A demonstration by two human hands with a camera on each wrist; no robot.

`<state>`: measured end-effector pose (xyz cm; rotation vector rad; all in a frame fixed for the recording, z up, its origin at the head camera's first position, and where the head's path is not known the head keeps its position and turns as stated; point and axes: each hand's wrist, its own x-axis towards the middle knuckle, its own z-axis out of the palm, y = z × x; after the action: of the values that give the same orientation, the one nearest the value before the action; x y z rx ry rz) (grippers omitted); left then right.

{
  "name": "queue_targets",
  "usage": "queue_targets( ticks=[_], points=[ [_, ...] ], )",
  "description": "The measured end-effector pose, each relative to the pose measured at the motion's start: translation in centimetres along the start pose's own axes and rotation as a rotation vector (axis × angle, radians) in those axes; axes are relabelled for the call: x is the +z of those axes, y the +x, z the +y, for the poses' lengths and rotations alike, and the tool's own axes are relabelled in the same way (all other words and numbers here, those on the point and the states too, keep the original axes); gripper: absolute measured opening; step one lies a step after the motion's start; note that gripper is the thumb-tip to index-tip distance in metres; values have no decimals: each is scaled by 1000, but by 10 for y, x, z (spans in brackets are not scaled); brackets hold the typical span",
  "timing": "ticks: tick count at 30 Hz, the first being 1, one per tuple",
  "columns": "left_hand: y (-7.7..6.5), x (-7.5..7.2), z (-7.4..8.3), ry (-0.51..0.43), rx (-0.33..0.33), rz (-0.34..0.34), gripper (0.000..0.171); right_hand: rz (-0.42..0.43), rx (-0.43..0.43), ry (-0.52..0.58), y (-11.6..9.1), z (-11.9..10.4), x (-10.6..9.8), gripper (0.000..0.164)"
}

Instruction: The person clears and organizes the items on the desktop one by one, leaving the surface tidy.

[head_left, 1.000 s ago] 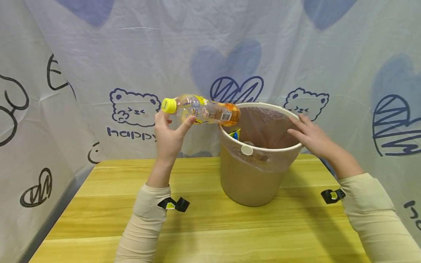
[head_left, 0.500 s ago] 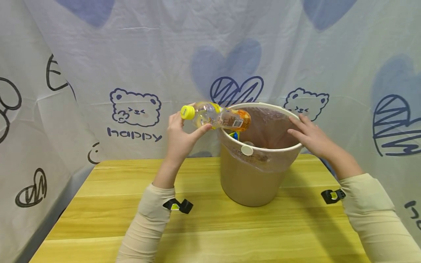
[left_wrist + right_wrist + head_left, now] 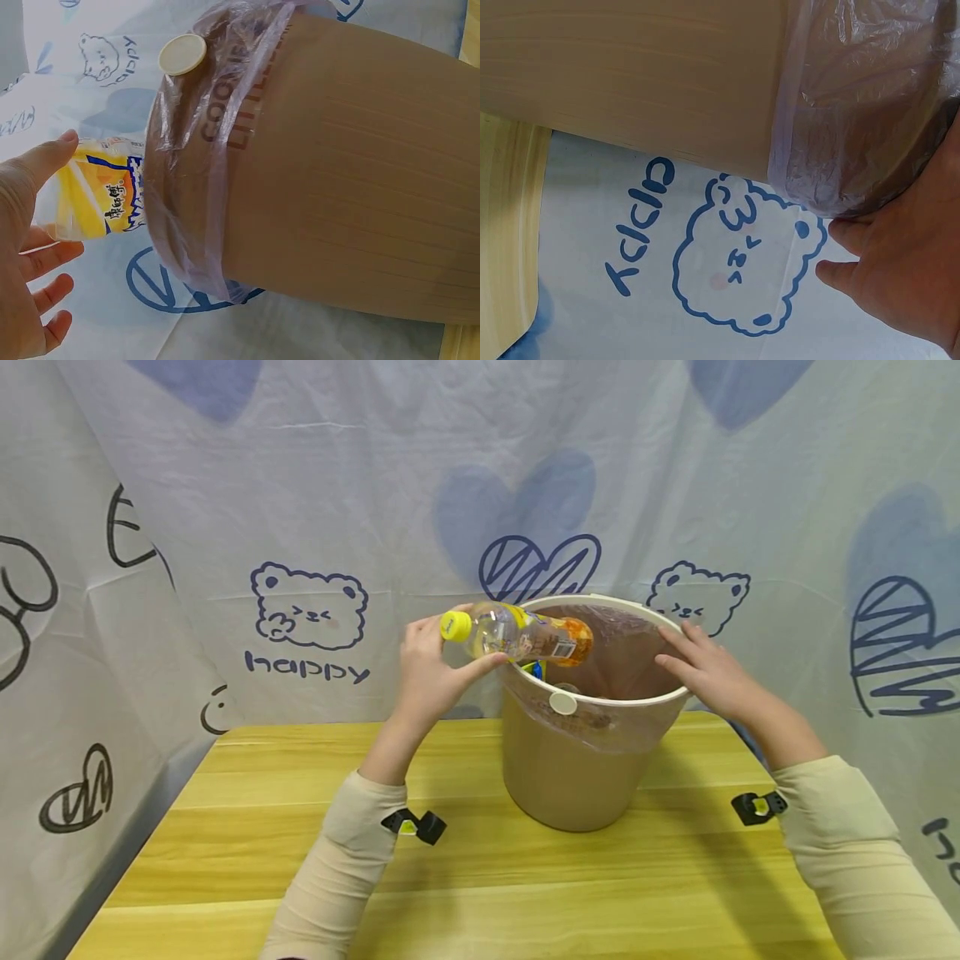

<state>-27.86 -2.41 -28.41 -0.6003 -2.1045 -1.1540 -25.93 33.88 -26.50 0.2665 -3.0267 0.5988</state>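
Note:
My left hand (image 3: 435,677) holds a clear plastic drink bottle (image 3: 528,639) by its neck end, thumb on the near side and fingers beyond it. The bottle lies nearly level, yellow cap to the left, its orange-patterned base over the opening of a brown trash can (image 3: 577,777). In the left wrist view the bottle's yellow label (image 3: 109,187) shows between the hand and the can. On the can's right rim rests my right hand (image 3: 712,672), fingers mostly straight. In the right wrist view two of its fingers (image 3: 847,277) show outside the can; the others are hidden.
A clear liner bag (image 3: 615,735) folds over the can's cream rim. Inside sits a yellow and blue wrapper (image 3: 536,668), with other contents hard to make out. The can stands on a wooden table (image 3: 450,877) before a printed curtain (image 3: 420,485).
My left hand has carried the bottle to the right and slightly down, so its base has passed from the left rim to over the can's opening. My right hand has stayed put.

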Motion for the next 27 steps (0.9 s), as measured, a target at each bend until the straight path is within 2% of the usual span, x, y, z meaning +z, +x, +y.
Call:
queue_targets(
  ticks=[12,19,27],
  points=[
    [7,10,2,83,45,-7,70,-5,10,4,0,-2,-1,68],
    [9,15,4,91,56,8,68,-4,6,6,0,-2,-1,67],
    [9,18,8,91,48,-5,67,0,5,11,-1,-2,-1,67]
  ],
)
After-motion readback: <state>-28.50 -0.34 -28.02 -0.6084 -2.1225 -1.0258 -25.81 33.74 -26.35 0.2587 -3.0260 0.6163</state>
